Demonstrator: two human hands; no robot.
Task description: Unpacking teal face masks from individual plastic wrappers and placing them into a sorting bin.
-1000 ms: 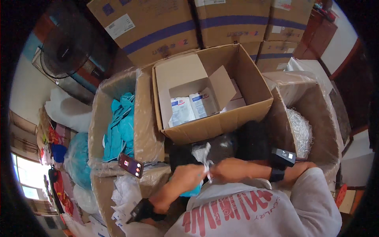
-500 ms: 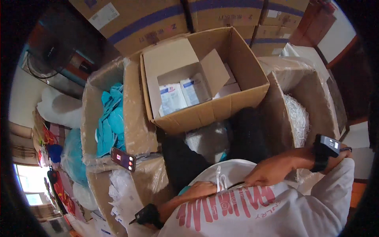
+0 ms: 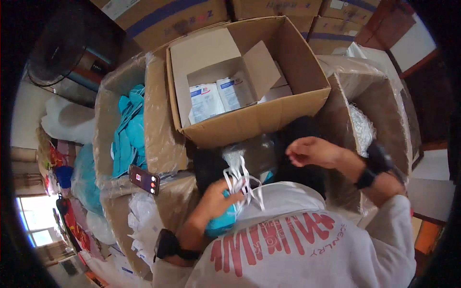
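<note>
Close to my lap, my left hand (image 3: 218, 199) is closed around a teal face mask (image 3: 223, 218) with white elastic straps. The loose straps (image 3: 244, 178) fan out above my fingers. Whether it is one mask or a few stacked together, I cannot tell. To the right, my right hand (image 3: 312, 152) hangs in the air in front of the large carton, fingers loosely curled and apart, with nothing visible in them. A lined box (image 3: 165, 129) on the left holds more teal masks (image 3: 129, 132). White elastic strands (image 3: 362, 126) fill part of the right-hand box (image 3: 343, 105).
Ahead stands a large open carton (image 3: 259, 113) containing a smaller box (image 3: 204, 53) with white packets (image 3: 206, 101). A phone (image 3: 144, 179) lies on the left boxes' edge. White scraps (image 3: 144, 216) sit in the nearer left box. Sealed cartons (image 3: 177, 24) are stacked behind.
My hands, earlier close together low at my body, have separated. The left has risen with the mask and its straps into view; the right has lifted away forward. The view has shifted slightly.
</note>
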